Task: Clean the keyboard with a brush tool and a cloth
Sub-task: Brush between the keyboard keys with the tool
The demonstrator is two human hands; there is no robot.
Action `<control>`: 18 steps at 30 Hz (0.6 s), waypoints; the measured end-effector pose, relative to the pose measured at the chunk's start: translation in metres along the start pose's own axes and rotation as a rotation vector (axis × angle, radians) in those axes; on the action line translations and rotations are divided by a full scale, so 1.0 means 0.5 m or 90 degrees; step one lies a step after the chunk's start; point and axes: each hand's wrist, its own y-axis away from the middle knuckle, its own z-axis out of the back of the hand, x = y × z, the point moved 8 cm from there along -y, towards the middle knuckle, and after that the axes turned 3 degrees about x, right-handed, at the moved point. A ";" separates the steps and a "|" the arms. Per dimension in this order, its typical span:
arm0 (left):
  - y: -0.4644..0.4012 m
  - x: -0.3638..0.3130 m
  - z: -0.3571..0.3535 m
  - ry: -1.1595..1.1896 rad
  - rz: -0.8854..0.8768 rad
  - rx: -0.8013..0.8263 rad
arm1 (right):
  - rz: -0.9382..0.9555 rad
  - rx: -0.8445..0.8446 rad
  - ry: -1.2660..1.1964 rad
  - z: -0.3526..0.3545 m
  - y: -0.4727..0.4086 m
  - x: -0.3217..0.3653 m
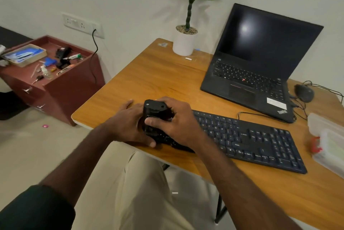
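A black keyboard [247, 140] lies along the near edge of the wooden desk [167, 80]. Over its left end stands a chunky black brush tool [154, 108]. My right hand [175, 123] grips the tool from the right, fingers curled over its top and thumb on its front. My left hand [126, 121] lies beside the tool at the keyboard's left end, with its fingers stretched forward on the desk and its thumb along the keyboard's front edge. The tool's lower part and the keys beneath it are hidden. No cloth is in view.
A black laptop [256, 73] stands open behind the keyboard, with a mouse [304, 93] and cables to its right. A clear plastic box [329, 142] sits at the right edge. A potted plant [185, 41] stands at the back. A cluttered red cabinet [52, 73] stands to the left.
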 end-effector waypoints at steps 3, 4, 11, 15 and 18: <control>0.000 0.004 -0.004 -0.025 0.002 0.005 | 0.013 0.056 0.051 -0.018 -0.008 0.001; 0.000 0.002 -0.003 -0.013 0.001 0.001 | 0.000 0.071 0.053 -0.011 -0.007 -0.005; -0.004 0.005 0.000 0.007 0.003 -0.012 | -0.060 0.092 0.009 0.063 -0.003 -0.020; -0.001 -0.003 0.006 0.021 0.001 -0.021 | -0.023 0.022 -0.019 0.025 -0.011 -0.003; 0.000 -0.003 0.004 0.009 0.002 -0.018 | -0.008 0.044 -0.015 -0.004 -0.008 -0.010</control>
